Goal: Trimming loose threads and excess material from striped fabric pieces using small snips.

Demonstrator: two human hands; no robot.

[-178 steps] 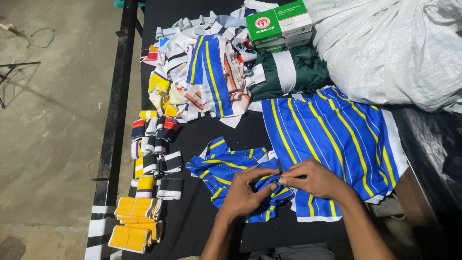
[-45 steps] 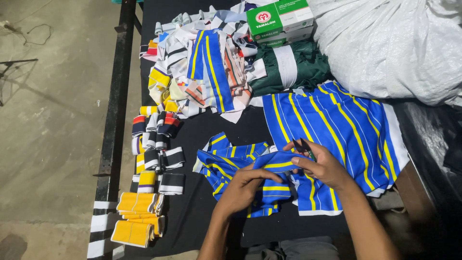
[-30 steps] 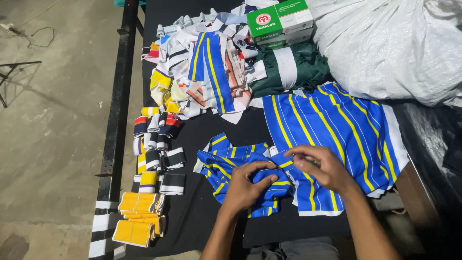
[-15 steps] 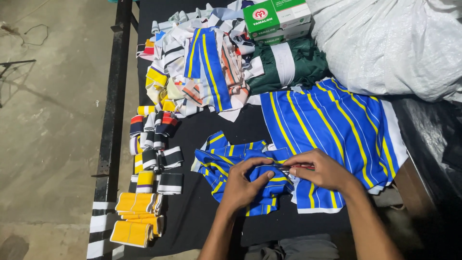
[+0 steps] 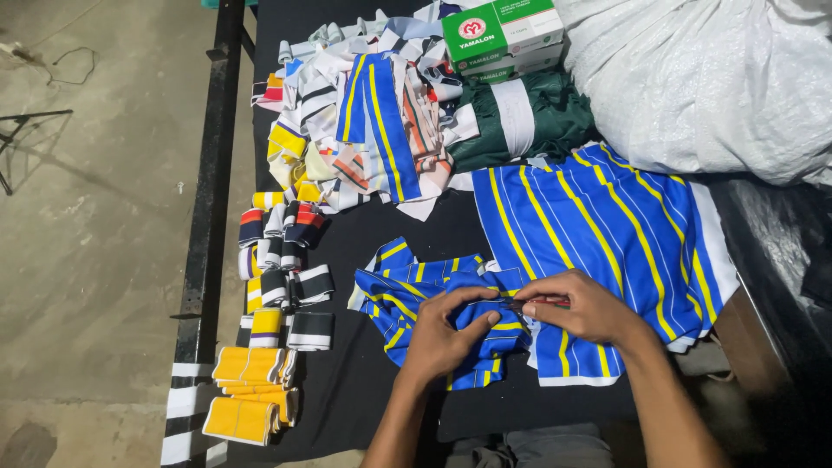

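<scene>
My left hand [image 5: 446,334] grips a bunched piece of blue fabric with yellow stripes [image 5: 416,290] on the black table. My right hand [image 5: 576,305] pinches the same piece at its right edge and holds a small tool with a red part [image 5: 542,302] against the cloth; I cannot tell what the tool is. The two hands almost touch. A flat stack of the same blue and yellow striped fabric [image 5: 598,225] lies right behind my right hand.
A pile of mixed striped fabric scraps [image 5: 373,130] lies at the back. Rolled striped bands [image 5: 282,269] and yellow folded bands [image 5: 251,390] line the table's left edge. Green boxes [image 5: 503,35], a dark green cloth [image 5: 520,121] and a big white sack [image 5: 719,78] sit at the back right.
Both hands have kept working the same spot on the small striped piece, shifting their grip slightly. The piece has been bunched a little more under my left hand.
</scene>
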